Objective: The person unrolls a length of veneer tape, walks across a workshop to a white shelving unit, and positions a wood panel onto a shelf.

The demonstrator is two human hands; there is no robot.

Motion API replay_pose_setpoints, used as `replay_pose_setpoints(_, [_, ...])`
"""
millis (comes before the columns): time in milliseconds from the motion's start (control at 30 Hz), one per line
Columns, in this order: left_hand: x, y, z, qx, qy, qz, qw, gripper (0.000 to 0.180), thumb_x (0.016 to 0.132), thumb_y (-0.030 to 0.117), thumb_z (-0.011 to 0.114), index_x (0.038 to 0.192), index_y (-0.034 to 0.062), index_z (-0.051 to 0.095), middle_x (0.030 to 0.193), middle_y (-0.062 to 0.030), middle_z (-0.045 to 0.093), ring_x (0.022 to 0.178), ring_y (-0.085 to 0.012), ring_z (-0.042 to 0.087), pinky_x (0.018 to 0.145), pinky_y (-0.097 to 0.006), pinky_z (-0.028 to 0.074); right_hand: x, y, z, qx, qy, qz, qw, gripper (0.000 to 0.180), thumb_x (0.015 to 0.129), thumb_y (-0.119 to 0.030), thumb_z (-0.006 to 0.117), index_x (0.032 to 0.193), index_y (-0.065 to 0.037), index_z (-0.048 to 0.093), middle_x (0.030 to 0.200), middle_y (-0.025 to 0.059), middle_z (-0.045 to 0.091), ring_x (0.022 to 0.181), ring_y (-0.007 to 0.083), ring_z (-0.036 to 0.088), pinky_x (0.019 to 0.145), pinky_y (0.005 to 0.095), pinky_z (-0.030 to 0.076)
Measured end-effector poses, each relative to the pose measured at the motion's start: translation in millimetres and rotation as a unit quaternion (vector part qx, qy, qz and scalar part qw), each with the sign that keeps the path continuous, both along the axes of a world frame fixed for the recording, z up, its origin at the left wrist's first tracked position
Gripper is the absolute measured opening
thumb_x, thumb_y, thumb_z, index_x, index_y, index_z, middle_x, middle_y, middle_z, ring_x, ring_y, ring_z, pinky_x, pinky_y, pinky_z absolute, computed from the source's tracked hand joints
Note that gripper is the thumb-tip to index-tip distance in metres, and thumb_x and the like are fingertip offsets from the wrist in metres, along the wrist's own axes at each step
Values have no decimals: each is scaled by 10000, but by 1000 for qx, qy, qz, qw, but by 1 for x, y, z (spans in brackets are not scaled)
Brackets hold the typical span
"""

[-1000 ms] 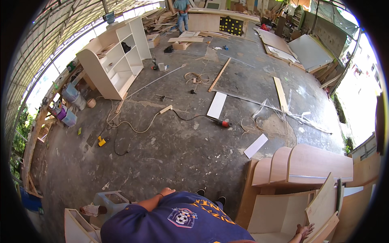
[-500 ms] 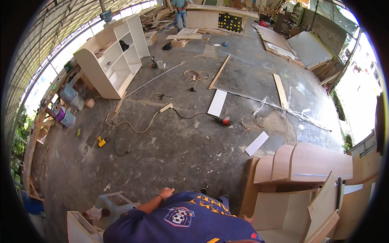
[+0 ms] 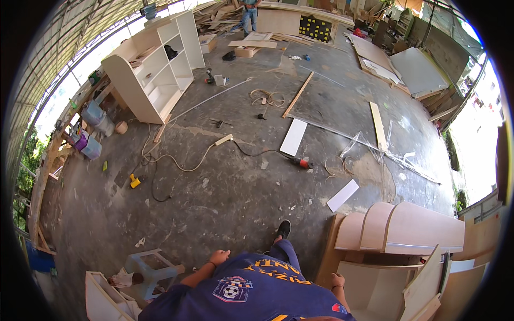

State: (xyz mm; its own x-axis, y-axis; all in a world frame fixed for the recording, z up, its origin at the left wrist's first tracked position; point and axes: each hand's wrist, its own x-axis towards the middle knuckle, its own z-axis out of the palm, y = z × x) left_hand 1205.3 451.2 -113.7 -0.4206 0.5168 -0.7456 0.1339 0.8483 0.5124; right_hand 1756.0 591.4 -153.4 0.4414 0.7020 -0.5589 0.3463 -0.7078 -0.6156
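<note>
My left hand (image 3: pixel 219 257) hangs beside my dark blue shirt with its fingers curled in and nothing seen in them. It is nearest to a pale grey-blue plastic stool (image 3: pixel 152 273) at lower left. At my other side my right hand (image 3: pixel 337 280) is loosely closed, also with nothing visible in it. Close to it stands a pale wooden cabinet carcass (image 3: pixel 375 286) with curved-top panels (image 3: pixel 412 227) lying at its far side. One dark shoe (image 3: pixel 284 229) is stretched forward on the concrete floor.
A red and black power tool (image 3: pixel 302 163), its cord, an extension socket (image 3: pixel 223 139) and a yellow tool (image 3: pixel 134 181) lie on the floor ahead. White boards (image 3: pixel 342 196) and wood strips (image 3: pixel 298 94) are scattered about. A shelf unit (image 3: pixel 160 75) stands far left; another person (image 3: pixel 249 16) stands at the back.
My right hand has come more into view beside the cabinet. A foot has stepped forward, and the scene has shifted slightly right in the picture. Both hands stay low.
</note>
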Motion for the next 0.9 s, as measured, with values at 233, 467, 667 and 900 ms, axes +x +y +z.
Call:
replay_pose_setpoints(233, [-2,21,-18,-7,-9,23,1000,472,777,468,559,886,15,637,843,-128,652,848,-222,611,756,-341,456,-64,44,17,-131,16,163,978,371,750,-227,649,1002,43,616,994,162,632,934,252,598,802,321,470])
replay_pose_setpoints(467, [-35,91,-9,2,14,-15,1000,434,808,400,554,880,-24,610,817,-140,639,772,-227,612,702,-342,463,-103,135,-43,-102,52,316,942,454,740,-265,655,1073,37,587,1043,173,618,987,254,584,846,313,449])
replay_pose_setpoints(667, [-66,178,26,41,-92,192,976,414,867,383,496,1050,15,542,852,-82,623,768,-226,599,713,-384,463,-129,255,-34,-59,41,240,968,473,739,-269,661,1090,36,577,1054,186,611,1008,262,577,871,311,433])
replay_pose_setpoints(900, [-72,187,-2,37,48,87,994,494,802,424,546,865,-58,634,879,-209,634,809,-288,616,726,-363,458,-164,313,-3,6,25,255,967,452,742,-272,658,1067,35,591,1031,174,622,991,245,585,858,308,438])
